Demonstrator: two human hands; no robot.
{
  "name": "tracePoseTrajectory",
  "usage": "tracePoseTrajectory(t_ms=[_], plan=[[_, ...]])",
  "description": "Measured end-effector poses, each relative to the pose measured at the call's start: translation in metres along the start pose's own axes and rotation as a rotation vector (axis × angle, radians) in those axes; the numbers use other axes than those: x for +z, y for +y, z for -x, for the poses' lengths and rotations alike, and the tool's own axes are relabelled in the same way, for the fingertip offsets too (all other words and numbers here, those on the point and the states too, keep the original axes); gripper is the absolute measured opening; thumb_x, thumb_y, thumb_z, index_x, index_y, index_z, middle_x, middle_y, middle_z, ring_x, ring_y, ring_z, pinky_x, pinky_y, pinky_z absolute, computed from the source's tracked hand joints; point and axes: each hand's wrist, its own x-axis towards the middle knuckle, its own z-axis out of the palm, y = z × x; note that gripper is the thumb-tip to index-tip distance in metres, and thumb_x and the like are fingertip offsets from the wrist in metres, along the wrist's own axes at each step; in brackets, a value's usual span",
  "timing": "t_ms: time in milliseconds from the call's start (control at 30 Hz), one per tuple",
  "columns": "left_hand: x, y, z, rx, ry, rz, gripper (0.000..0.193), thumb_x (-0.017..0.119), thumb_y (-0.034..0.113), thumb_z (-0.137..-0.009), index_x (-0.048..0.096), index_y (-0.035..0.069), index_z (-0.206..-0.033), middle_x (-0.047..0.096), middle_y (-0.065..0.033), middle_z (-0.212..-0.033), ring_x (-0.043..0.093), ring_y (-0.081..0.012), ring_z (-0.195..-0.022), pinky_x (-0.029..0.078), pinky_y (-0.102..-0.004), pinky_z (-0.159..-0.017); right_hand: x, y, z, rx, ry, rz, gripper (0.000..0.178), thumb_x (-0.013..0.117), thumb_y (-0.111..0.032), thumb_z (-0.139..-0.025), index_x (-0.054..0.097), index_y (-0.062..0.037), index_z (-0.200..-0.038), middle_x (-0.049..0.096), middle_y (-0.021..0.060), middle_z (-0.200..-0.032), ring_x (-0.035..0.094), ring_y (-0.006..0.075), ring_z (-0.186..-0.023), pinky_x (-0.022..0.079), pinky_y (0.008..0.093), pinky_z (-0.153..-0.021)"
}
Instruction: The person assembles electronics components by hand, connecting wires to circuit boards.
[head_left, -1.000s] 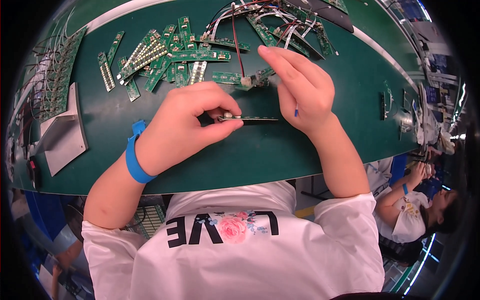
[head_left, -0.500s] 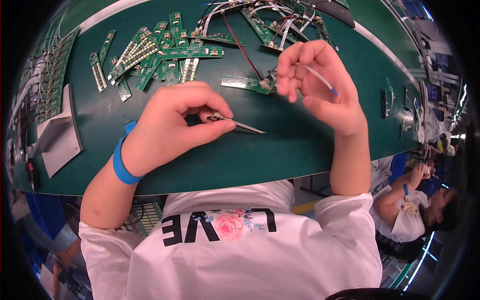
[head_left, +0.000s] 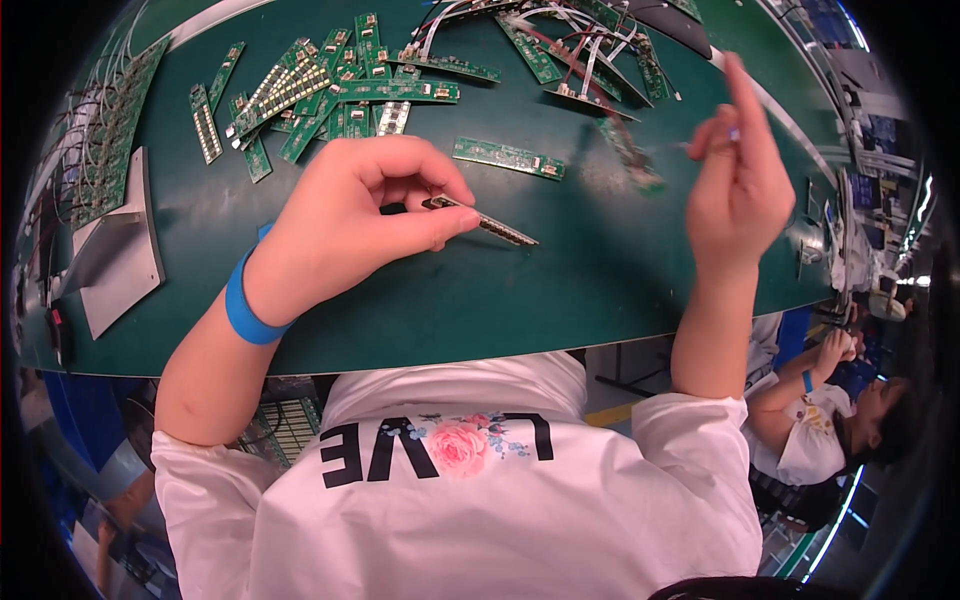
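Note:
My left hand (head_left: pixel 360 200) pinches a narrow circuit board (head_left: pixel 500 230) between thumb and fingers. The board is held tilted above the table, seen nearly edge-on. At the right, my right hand (head_left: pixel 738 190) is raised, index finger pointing up and the other fingers curled. A white cable's blue end (head_left: pixel 734 134) shows at those curled fingers. Beside this hand, a small green board (head_left: pixel 635 165) with wires is smeared by motion; how it joins the cable is unclear. Between my hands, farther back, a green strip board (head_left: pixel 508 158) lies flat on the table.
A pile of strip boards (head_left: pixel 330 95) covers the back left of the green table (head_left: pixel 420 320). Wired boards (head_left: pixel 590 60) lie at the back. At the left are a wired panel (head_left: pixel 120 140) and a bent metal plate (head_left: pixel 125 265). A co-worker (head_left: pixel 815 400) sits at the right.
My right hand has swung right, and the small wired board has moved right, away from the flat strip board. My left hand still holds its board, nearly in place.

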Motion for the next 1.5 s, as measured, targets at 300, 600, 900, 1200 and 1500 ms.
tracePoseTrajectory(t_ms=[300,600,900,1200,1500], plan=[[0.001,-0.001,0.001,-0.021,0.006,-0.064,0.009,0.067,-0.002,-0.080,0.061,-0.003,-0.087,0.059,-0.0036,-0.084,0.058,-0.0089,-0.069,0.048,-0.0205,-0.060,-0.005,-0.046,0.014,0.470,-0.480,-0.270,0.034,0.046,-0.017,-0.095,0.053,0.0052,-0.120,0.053,0.0092,-0.081,0.050,0.0171,-0.068,0.040,0.0280,-0.062],[-0.003,-0.001,0.001,0.019,0.093,-0.033,0.013,0.067,-0.002,-0.080,0.061,-0.003,-0.091,0.059,-0.0044,-0.086,0.059,-0.0094,-0.074,0.049,-0.0204,-0.065,0.022,-0.058,0.007,0.543,-0.591,-0.673,0.019,0.042,-0.012,-0.096,0.051,0.0025,-0.087,0.053,0.0117,-0.077,0.051,0.0225,-0.071,0.042,0.0316,-0.066],[-0.005,-0.002,0.000,0.233,0.307,0.038,0.019,0.067,-0.005,-0.078,0.062,-0.004,-0.096,0.061,-0.0040,-0.091,0.058,-0.0074,-0.080,0.047,-0.0181,-0.069,0.025,-0.050,0.001,0.337,-0.581,-0.889,0.030,0.043,-0.014,-0.098,0.058,0.0038,-0.118,0.054,-0.0016,-0.069,0.033,0.0003,-0.052,0.025,0.0164,-0.046],[-0.011,-0.003,-0.004,0.208,0.391,0.101,0.022,0.065,-0.003,-0.081,0.061,-0.004,-0.102,0.063,-0.0071,-0.095,0.062,-0.0114,-0.084,0.047,-0.0188,-0.071,0.013,-0.021,-0.006,0.335,-0.485,-1.058,0.051,0.041,-0.031,-0.098,0.030,0.0000,-0.137,0.057,0.0125,-0.088,0.043,0.0054,-0.051,0.035,0.0177,-0.049],[-0.013,-0.003,-0.003,0.322,0.472,0.113,0.020,0.065,0.003,-0.083,0.061,-0.003,-0.102,0.063,-0.0072,-0.092,0.062,-0.0115,-0.083,0.047,-0.0215,-0.077,-0.009,0.031,0.010,-0.023,-0.582,-0.500,0.032,0.058,-0.005,-0.082,0.056,-0.0037,-0.113,0.054,0.0097,-0.117,0.057,0.0191,-0.098,0.044,0.0281,-0.078]])
